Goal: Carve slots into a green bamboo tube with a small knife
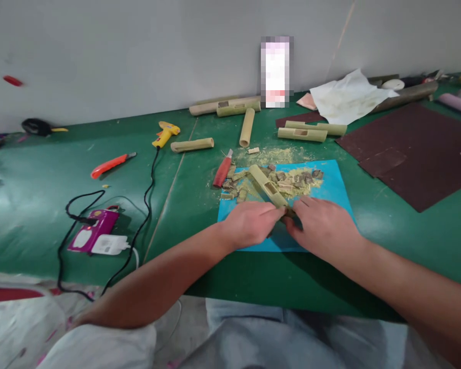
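Note:
A bamboo tube (268, 185) with a rectangular slot cut in its side lies slanted over a blue sheet (336, 192). My left hand (251, 223) has its fingers closed on the tube's near end. My right hand (320, 223) is closed round the same end from the other side, and the two hands nearly touch. The fingers cover that end of the tube. Bamboo chips and sawdust (292, 182) are scattered on the sheet around the tube. A red-handled knife (223, 170) rests at the sheet's upper left edge.
More bamboo pieces (247, 128) lie behind the sheet. To the left are an orange cutter (113, 165), a yellow glue gun (165, 134) and a purple power strip (94, 230) with cables. Dark brown sheets (415, 154) lie at the right; a blurred phone (276, 72) leans on the wall.

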`<state>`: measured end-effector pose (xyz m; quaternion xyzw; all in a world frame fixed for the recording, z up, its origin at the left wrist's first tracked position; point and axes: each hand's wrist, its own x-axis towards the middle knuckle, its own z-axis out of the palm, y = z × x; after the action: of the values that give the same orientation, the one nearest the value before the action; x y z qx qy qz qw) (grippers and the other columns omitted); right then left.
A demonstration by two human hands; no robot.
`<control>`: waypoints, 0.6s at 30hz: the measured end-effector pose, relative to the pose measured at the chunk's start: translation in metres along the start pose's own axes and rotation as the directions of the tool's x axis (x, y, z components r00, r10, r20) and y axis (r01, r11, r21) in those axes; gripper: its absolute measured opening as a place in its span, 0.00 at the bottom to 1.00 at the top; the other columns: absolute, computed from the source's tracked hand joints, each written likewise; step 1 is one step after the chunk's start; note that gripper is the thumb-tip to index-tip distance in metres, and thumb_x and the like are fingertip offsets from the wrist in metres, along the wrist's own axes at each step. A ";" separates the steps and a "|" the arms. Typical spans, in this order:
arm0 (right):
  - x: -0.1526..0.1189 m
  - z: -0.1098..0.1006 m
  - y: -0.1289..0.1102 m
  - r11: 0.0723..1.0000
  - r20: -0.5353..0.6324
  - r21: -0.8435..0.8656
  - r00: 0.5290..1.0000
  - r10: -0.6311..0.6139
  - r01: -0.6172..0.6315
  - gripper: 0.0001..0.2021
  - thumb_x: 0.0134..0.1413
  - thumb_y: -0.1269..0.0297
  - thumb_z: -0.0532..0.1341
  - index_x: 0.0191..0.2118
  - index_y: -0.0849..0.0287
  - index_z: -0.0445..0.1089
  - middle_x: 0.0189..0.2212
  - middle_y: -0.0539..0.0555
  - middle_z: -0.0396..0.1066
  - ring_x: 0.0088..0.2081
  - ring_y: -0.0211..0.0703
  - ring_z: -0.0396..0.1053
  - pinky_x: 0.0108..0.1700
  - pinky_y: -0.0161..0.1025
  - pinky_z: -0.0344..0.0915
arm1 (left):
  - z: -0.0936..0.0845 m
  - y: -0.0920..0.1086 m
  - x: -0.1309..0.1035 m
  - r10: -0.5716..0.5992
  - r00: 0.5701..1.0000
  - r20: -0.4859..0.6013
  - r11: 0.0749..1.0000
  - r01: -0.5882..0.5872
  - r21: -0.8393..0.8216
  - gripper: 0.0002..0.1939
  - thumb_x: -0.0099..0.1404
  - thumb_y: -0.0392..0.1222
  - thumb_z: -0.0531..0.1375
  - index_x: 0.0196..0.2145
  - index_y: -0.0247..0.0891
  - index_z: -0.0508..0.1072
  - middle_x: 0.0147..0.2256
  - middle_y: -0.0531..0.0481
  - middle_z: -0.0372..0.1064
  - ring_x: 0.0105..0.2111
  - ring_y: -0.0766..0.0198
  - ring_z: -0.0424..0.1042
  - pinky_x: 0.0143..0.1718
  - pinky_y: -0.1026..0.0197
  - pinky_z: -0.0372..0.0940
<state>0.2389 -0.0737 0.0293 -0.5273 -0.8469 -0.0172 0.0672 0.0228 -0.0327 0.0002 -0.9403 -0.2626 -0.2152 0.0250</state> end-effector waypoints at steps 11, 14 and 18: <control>0.000 -0.003 0.001 1.000 0.017 -0.005 1.000 0.009 -0.009 0.13 0.63 0.62 0.55 0.30 0.58 0.72 0.27 0.57 0.73 0.28 0.43 0.68 0.30 0.41 0.49 | -0.002 0.004 0.003 -0.055 0.998 -0.039 0.998 0.056 0.020 0.20 0.79 0.39 0.46 0.51 0.34 0.77 0.35 0.46 0.79 0.32 0.63 0.77 0.31 0.64 0.70; 0.001 -0.004 0.000 1.000 0.043 -0.011 0.999 0.011 -0.011 0.12 0.63 0.63 0.55 0.31 0.58 0.73 0.27 0.57 0.73 0.30 0.43 0.69 0.30 0.41 0.50 | -0.002 0.005 0.001 -0.026 0.999 0.022 1.000 0.026 0.011 0.20 0.79 0.39 0.46 0.52 0.34 0.77 0.32 0.47 0.77 0.30 0.63 0.76 0.31 0.64 0.69; 0.001 -0.005 0.000 0.999 0.086 -0.015 0.996 0.035 -0.034 0.12 0.64 0.62 0.56 0.32 0.59 0.73 0.29 0.58 0.74 0.30 0.44 0.69 0.30 0.42 0.50 | -0.001 0.005 -0.001 -0.086 0.996 0.032 0.996 0.086 0.004 0.19 0.78 0.38 0.47 0.54 0.35 0.76 0.35 0.46 0.78 0.32 0.64 0.76 0.32 0.64 0.70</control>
<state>0.2389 -0.0737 0.0347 -0.5424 -0.8397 0.0008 0.0272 0.0240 -0.0373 0.0015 -0.9314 -0.3036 -0.2005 0.0126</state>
